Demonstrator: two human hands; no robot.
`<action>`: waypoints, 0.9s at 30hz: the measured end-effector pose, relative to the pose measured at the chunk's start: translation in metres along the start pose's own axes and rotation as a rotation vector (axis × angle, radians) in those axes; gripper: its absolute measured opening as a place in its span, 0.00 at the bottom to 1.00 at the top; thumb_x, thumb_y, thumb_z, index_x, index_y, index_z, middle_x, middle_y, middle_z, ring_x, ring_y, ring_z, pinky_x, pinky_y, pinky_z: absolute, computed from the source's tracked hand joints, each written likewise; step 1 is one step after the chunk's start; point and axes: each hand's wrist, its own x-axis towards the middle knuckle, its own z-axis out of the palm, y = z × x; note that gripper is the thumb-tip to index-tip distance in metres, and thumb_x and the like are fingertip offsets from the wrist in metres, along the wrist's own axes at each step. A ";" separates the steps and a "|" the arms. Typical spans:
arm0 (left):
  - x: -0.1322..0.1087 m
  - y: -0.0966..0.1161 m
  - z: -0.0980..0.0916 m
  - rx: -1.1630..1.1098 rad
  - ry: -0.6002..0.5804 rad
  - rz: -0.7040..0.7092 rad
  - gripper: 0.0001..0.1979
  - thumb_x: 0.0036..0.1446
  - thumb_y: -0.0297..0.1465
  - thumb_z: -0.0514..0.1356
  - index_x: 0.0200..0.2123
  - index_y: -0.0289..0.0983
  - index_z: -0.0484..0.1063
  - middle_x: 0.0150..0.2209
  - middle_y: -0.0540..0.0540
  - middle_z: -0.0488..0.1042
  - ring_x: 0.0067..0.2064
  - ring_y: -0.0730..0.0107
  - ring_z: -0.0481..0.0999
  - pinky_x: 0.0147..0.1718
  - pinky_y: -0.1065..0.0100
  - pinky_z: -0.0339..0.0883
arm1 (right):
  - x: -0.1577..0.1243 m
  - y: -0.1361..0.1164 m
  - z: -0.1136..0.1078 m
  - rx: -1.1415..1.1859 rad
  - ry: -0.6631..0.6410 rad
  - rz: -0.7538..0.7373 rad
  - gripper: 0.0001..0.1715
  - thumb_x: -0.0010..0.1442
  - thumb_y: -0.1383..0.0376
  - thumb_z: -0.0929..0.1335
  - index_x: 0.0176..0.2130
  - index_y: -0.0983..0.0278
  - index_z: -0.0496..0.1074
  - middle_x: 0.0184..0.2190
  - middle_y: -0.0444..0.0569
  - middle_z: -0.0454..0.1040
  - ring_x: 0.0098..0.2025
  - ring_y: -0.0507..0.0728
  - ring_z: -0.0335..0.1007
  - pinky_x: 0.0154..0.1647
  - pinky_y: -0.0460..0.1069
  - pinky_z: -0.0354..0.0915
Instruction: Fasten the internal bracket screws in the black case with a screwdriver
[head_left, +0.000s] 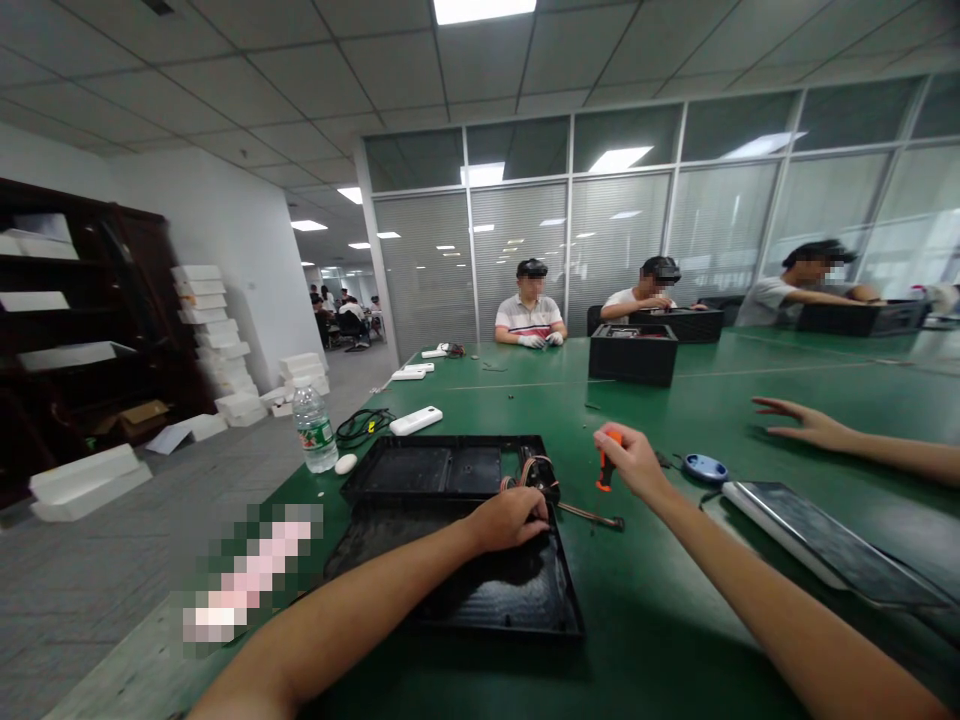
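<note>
My right hand (631, 462) is closed around an orange-and-black screwdriver (606, 470), held upright above the table to the right of a black plastic case. No shaft shows on it. The case lies unfolded, with a back half (420, 468) and a front half (510, 600). Over the right side of the case, my left hand (514, 518) has its fingers curled together; what is between them is hidden. Right behind those fingers sit bundled coloured wires (537, 468) and a small dark part. A brown cable with a dark connector (592, 516) runs out onto the table.
A water bottle (315, 430), white device (416, 420) and black cable (364, 427) stand at the left. To the right lie a blue round dish (705, 468) and a tablet-like device (825, 540). Another person's open hand (799, 422) reaches in. Co-workers sit opposite near black boxes (632, 355).
</note>
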 end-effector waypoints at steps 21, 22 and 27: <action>0.001 0.006 -0.003 -0.083 -0.001 -0.017 0.12 0.53 0.27 0.58 0.42 0.34 0.61 0.37 0.45 0.70 0.39 0.69 0.70 0.42 0.67 0.62 | -0.022 -0.016 0.022 -0.477 -0.041 -0.246 0.17 0.61 0.56 0.57 0.29 0.63 0.64 0.20 0.44 0.67 0.23 0.52 0.63 0.27 0.45 0.57; 0.001 0.007 -0.003 -0.083 0.002 -0.015 0.13 0.53 0.27 0.58 0.42 0.34 0.61 0.37 0.45 0.69 0.39 0.69 0.70 0.43 0.67 0.62 | -0.022 -0.016 0.022 -0.483 -0.042 -0.248 0.17 0.61 0.56 0.57 0.29 0.63 0.63 0.20 0.44 0.66 0.22 0.52 0.63 0.27 0.45 0.57; 0.000 0.006 -0.004 -0.058 0.009 0.033 0.12 0.54 0.27 0.57 0.42 0.34 0.62 0.38 0.45 0.69 0.42 0.67 0.69 0.44 0.66 0.61 | -0.021 -0.015 0.021 -0.482 -0.043 -0.243 0.17 0.61 0.56 0.56 0.29 0.63 0.63 0.19 0.43 0.66 0.22 0.51 0.62 0.26 0.45 0.57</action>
